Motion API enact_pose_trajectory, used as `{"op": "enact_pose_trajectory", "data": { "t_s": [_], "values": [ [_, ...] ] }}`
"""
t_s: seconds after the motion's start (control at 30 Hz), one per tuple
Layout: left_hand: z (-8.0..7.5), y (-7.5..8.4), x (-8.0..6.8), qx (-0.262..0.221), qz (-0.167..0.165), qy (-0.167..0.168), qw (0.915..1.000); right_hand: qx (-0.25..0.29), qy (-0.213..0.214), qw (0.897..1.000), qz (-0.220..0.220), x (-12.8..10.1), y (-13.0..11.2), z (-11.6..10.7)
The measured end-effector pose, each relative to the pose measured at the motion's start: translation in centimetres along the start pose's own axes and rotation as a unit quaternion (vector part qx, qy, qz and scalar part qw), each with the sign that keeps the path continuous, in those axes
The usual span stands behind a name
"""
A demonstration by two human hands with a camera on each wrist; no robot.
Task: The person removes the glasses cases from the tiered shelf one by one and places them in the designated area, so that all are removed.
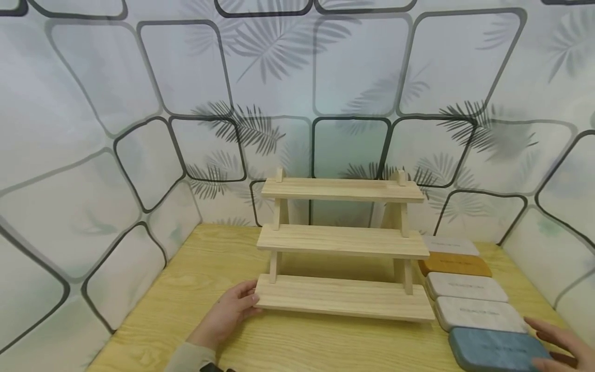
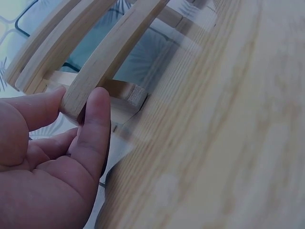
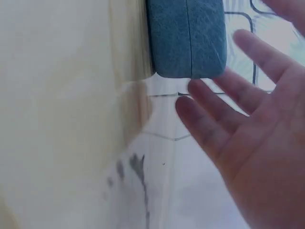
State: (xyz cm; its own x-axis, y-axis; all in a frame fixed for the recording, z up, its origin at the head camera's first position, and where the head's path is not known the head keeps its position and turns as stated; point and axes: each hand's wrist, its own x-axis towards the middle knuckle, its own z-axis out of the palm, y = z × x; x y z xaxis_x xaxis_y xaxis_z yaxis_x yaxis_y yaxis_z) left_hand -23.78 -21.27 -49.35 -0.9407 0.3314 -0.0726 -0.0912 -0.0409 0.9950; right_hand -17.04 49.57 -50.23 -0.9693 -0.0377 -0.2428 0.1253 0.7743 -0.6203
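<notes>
A three-tier wooden display stand (image 1: 341, 240) stands on the table. My left hand (image 1: 230, 312) holds the left end of its lowest shelf (image 1: 341, 295). In the left wrist view, the thumb and a finger pinch that shelf end (image 2: 88, 83) from opposite faces. At the lower right lies a blue case (image 1: 495, 349) with rounded corners, resembling a glasses case. Beside its right end is my right hand (image 1: 564, 343), fingers spread and extended. The right wrist view has the fingertips close to the end of the blue case (image 3: 190, 38); whether they touch it I cannot tell.
Behind the blue case, a row of similar cases runs along the stand's right side: several whitish ones (image 1: 483, 313) and an orange-brown one (image 1: 455, 264). A patterned curtain (image 1: 279, 77) encloses the back and sides of the wood-grain table (image 1: 186, 289).
</notes>
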Motion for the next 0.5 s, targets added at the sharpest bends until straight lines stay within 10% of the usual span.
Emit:
{"op": "enact_pose_trajectory", "data": {
  "t_s": [0.5],
  "values": [
    [0.0, -0.2, -0.1, -0.004, 0.004, 0.010, 0.9999, -0.070, 0.068, 0.986, -0.135, 0.2, -7.0, -0.1]
  ]
}}
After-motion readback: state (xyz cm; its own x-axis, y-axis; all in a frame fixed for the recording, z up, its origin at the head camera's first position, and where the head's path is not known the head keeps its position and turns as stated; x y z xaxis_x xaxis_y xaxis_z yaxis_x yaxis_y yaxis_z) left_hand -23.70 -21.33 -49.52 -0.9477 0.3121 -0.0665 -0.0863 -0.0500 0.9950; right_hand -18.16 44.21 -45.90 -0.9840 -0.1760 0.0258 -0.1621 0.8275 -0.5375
